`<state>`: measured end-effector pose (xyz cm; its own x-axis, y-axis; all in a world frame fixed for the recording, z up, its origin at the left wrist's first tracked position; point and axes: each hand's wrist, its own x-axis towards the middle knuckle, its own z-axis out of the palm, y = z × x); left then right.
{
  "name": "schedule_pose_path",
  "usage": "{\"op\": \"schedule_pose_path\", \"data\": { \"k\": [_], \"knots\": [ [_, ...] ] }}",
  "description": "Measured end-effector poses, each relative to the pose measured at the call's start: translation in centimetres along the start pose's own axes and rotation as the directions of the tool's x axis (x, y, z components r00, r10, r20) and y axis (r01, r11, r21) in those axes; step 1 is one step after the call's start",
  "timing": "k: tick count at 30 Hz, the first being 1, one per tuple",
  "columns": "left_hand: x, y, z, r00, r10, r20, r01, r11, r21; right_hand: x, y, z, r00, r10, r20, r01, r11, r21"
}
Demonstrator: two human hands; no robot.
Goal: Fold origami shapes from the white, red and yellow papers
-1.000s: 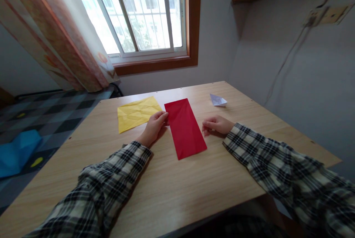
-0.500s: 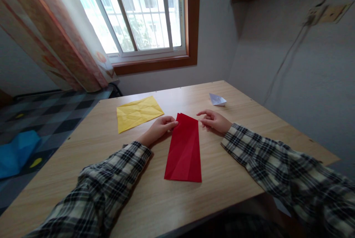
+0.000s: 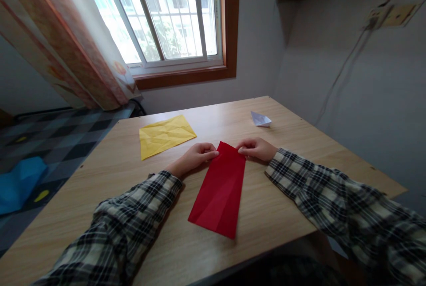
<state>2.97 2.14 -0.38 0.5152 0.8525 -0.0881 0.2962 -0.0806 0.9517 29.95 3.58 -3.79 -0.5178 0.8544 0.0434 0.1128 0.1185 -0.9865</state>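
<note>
A folded red paper rectangle (image 3: 221, 190) lies on the wooden table (image 3: 282, 175), its long side running from the far middle toward the near edge, slightly slanted. My left hand (image 3: 196, 156) pinches its far left corner. My right hand (image 3: 256, 148) pinches its far right corner. Both sleeves are plaid.
A creased yellow paper sheet (image 3: 164, 135) lies flat to the left of my left hand. A small white folded paper boat (image 3: 261, 120) sits at the far right of the table. Beyond the left edge are a checkered floor and a blue object (image 3: 18, 184). Walls stand close behind and to the right.
The red paper has been turned and drawn toward me; its near end now lies closer to the table's front edge. Both hands have moved onto its far corners.
</note>
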Motion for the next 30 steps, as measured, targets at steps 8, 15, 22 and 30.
{"op": "schedule_pose_path", "data": {
  "k": [8, 15, 22, 30],
  "knots": [
    [0.0, -0.2, -0.1, 0.999, 0.042, -0.034, -0.040, 0.997, 0.059, 0.1, 0.2, 0.0, 1.000, 0.013, 0.007, -0.012, 0.999, -0.032],
    [-0.7, 1.1, 0.1, 0.995, 0.004, -0.103, -0.004, 1.000, -0.002, 0.1, 0.1, 0.1, 1.000, 0.005, -0.018, -0.004, 1.000, 0.015],
    [-0.3, 0.1, -0.1, 0.994, -0.010, -0.112, -0.014, 0.978, -0.207, 0.2, -0.3, -0.3, 0.997, -0.064, -0.030, 0.067, 0.991, 0.119],
    [0.0, 0.1, 0.0, 0.983, 0.053, -0.174, -0.070, 0.993, -0.093, 0.5, 0.6, -0.8, 0.988, -0.004, -0.157, 0.049, 0.958, 0.284]
  ]
}}
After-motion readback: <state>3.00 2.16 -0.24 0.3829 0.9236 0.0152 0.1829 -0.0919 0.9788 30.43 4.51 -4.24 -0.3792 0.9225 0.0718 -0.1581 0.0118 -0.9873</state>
